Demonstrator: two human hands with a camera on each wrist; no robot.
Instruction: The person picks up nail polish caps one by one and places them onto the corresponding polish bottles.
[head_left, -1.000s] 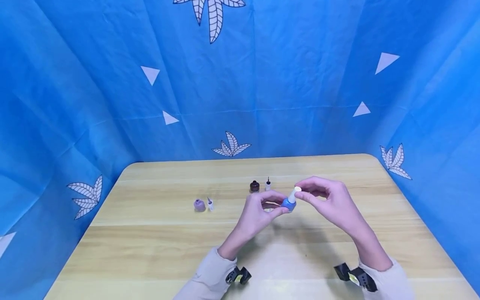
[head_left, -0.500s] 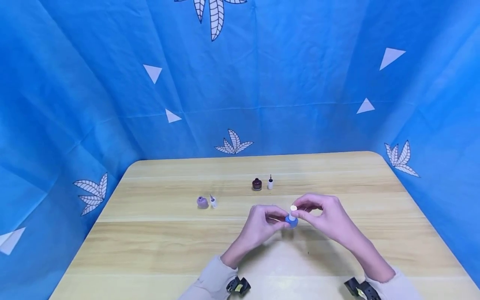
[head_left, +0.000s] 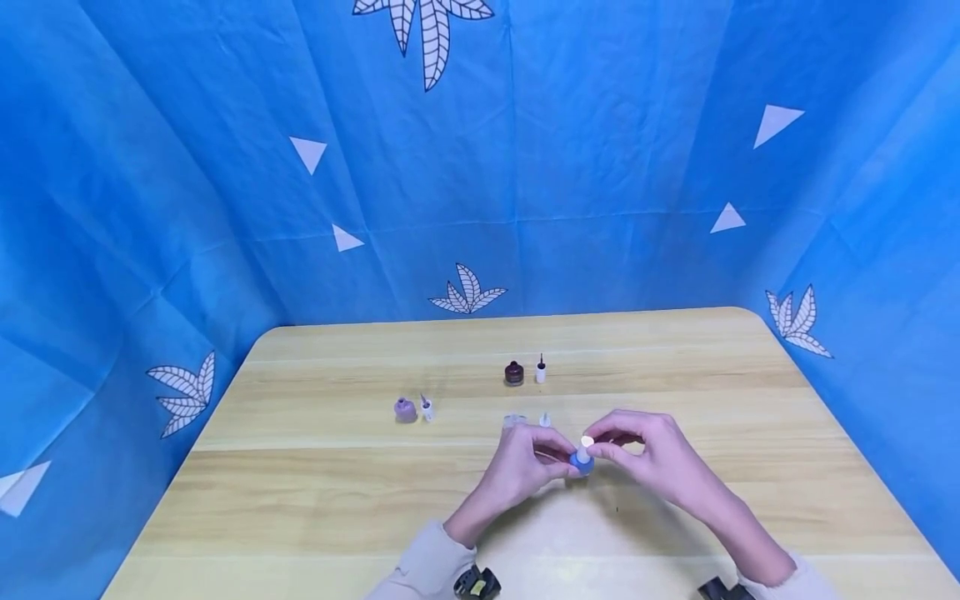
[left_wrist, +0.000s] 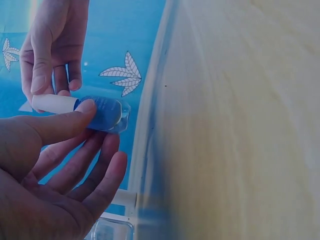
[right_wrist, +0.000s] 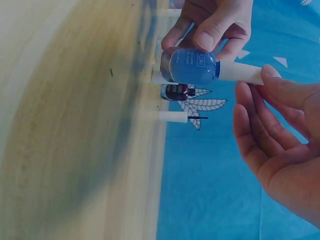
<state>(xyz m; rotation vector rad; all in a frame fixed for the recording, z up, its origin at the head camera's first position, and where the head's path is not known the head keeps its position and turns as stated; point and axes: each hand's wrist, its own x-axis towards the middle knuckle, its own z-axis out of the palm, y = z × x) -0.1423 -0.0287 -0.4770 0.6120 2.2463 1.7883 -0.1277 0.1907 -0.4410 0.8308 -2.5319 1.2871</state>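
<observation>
A blue nail polish bottle (head_left: 581, 465) is held above the table between my two hands. My left hand (head_left: 520, 468) grips its glass body, thumb on one side and fingers on the other. The white cap (right_wrist: 240, 71) sits at the bottle's neck, and my right hand (head_left: 651, 454) pinches its far end between thumb and fingers. Bottle and cap stand in one line in the right wrist view; how tightly the cap is screwed I cannot tell. In the head view the bottle is nearly upright, cap up.
Behind my hands stand a clear bottle (head_left: 514, 420) and a white brush cap (head_left: 545, 420). Farther back are a dark red bottle (head_left: 513, 374) and its brush cap (head_left: 541, 372). A purple bottle (head_left: 405, 410) and brush cap (head_left: 427, 408) stand to the left on the wooden table (head_left: 300, 500).
Both hands have come down and nearer with the blue bottle, which has turned more upright. The clear bottle and its brush cap have come into sight behind the left hand.
</observation>
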